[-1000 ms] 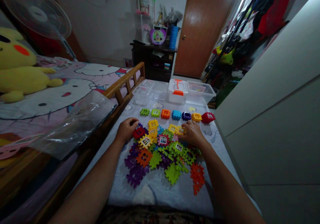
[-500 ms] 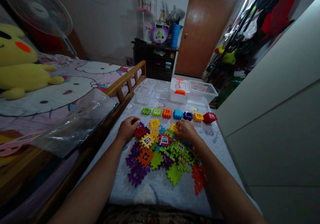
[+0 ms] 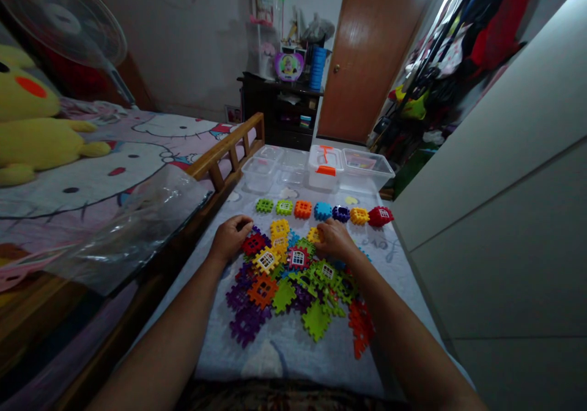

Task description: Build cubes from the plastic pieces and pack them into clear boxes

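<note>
desk (image 3: 403, 258) under a grey printed cloth, beside a bed (image 3: 137, 154). clear plastic boxes (image 3: 321, 166) stand at its far edge; before them runs a row of single tiles (image 3: 323, 211), green to red. a heap of interlocking plastic tiles (image 3: 293, 276) lies mid-desk. left hand (image 3: 229, 238) rests on the heap's left edge, fingers curled, touching a red tile (image 3: 254, 244). right hand (image 3: 335, 240) lies over the far right of the heap, its grip closed on a yellow tile (image 3: 314, 235).

Yellow plush toy (image 3: 32, 126), orange-handled clear box (image 3: 326, 166), grey cloth (image 3: 284, 344)
</note>
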Tool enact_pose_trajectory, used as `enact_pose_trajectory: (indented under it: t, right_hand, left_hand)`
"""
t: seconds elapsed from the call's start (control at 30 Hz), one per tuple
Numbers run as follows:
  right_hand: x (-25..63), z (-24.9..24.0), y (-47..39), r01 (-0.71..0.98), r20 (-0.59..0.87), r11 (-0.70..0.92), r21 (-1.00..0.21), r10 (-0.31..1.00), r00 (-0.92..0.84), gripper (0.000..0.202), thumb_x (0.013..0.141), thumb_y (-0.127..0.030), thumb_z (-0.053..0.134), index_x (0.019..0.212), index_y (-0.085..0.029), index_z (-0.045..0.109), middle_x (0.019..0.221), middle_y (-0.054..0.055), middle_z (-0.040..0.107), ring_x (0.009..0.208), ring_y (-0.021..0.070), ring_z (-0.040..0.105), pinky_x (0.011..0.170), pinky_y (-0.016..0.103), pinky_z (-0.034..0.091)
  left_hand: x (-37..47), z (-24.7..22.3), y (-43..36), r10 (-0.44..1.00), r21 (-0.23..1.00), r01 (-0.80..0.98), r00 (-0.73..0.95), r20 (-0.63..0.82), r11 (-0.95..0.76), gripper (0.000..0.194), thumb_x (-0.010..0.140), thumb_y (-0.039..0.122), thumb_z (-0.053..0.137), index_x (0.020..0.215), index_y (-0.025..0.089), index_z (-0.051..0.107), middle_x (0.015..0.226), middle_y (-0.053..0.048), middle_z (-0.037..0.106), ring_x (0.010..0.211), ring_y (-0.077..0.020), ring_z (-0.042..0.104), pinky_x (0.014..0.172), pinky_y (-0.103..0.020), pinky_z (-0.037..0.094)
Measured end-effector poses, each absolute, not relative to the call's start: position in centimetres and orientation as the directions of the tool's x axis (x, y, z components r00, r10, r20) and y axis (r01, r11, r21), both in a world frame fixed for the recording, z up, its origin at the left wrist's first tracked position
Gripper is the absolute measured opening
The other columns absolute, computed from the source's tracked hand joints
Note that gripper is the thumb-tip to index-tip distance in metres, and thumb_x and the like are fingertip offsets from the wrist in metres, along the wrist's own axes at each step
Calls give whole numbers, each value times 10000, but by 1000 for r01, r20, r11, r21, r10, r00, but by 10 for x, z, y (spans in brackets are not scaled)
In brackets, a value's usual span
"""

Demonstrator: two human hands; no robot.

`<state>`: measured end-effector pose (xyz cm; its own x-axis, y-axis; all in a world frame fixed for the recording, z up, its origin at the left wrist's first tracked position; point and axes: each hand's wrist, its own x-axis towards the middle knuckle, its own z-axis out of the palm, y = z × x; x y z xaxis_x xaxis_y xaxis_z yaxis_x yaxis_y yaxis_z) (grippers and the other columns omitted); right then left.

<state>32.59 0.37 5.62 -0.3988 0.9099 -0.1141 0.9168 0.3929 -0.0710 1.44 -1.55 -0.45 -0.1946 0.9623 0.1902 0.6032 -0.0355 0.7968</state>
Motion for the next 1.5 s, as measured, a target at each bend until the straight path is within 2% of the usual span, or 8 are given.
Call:
enact_pose_trajectory:
  t: [0.2, 0.37, 0.67, 0.93, 1.2, 1.33, 1.5]
  right_hand:
    - [327, 59, 3, 920, -118, 387, -59, 913, -392, 368, 813, -447, 647, 1061, -179, 687, 1086, 124, 637, 1018, 273, 576, 825, 331, 415]
    - [331, 63, 1, 928, -125, 371, -36, 919, -373, 370, 766, -401, 678, 1060, -177, 692, 1112, 125, 634, 1034, 287, 564, 835, 346, 414]
    - [330, 65, 3, 927, -147, 373, -35, 916, -373, 377, 763, -401, 685, 1073, -186, 699, 1125, 129, 639, 1040, 293, 559, 841, 358, 412]
    - [328, 62, 2, 935, -117, 355, 14, 929, -351, 380, 737, -412, 703, 1045, -191, 691, 1118, 135, 647, 1046, 307, 555, 837, 376, 407]
    - [329, 61, 4, 937, -140, 348, -2, 928, -345, 384, 746, -421, 686, 1053, -189, 684, 1135, 130, 644, 1048, 307, 554, 839, 380, 406]
    - [326, 62, 2, 935, -158, 356, -8, 922, -352, 395, 711, -412, 713, 1031, -183, 682, 1131, 133, 634, 1042, 307, 544, 835, 383, 408]
    - [340, 72, 1, 925, -43, 378, -38, 924, -380, 469, 714, -435, 720, 1115, -198, 665, 1148, 122, 610, 1056, 303, 521, 876, 391, 408]
  left_hand:
    - [14, -5, -15, 964, 795, 605, -183, 192, -44, 348, 780, 503, 553, 871, 197, 695, 902, -51, 745, 834, -227, 669, 856, -326, 513]
    - [14, -7, -14, 962, 797, 603, -195, 193, -38, 364, 774, 508, 562, 886, 194, 707, 891, -52, 744, 827, -229, 673, 842, -324, 519]
    - [14, -7, -14, 964, 806, 591, -194, 181, -33, 378, 775, 522, 567, 888, 188, 703, 857, -50, 738, 816, -227, 667, 819, -322, 517]
    - [14, -7, -14, 963, 797, 603, -194, 189, -35, 354, 779, 505, 561, 882, 197, 702, 868, -45, 736, 815, -225, 669, 832, -318, 516]
    - [13, -7, -15, 962, 784, 620, -189, 196, -38, 350, 788, 506, 558, 879, 198, 696, 893, -49, 738, 818, -223, 667, 848, -323, 510]
    - [12, -7, -14, 962, 780, 624, -187, 200, -41, 350, 777, 509, 562, 865, 199, 697, 880, -47, 738, 809, -223, 666, 834, -318, 511]
    - [13, -5, -15, 965, 793, 608, -187, 185, -34, 370, 771, 522, 559, 875, 195, 699, 868, -47, 737, 801, -225, 666, 794, -313, 518]
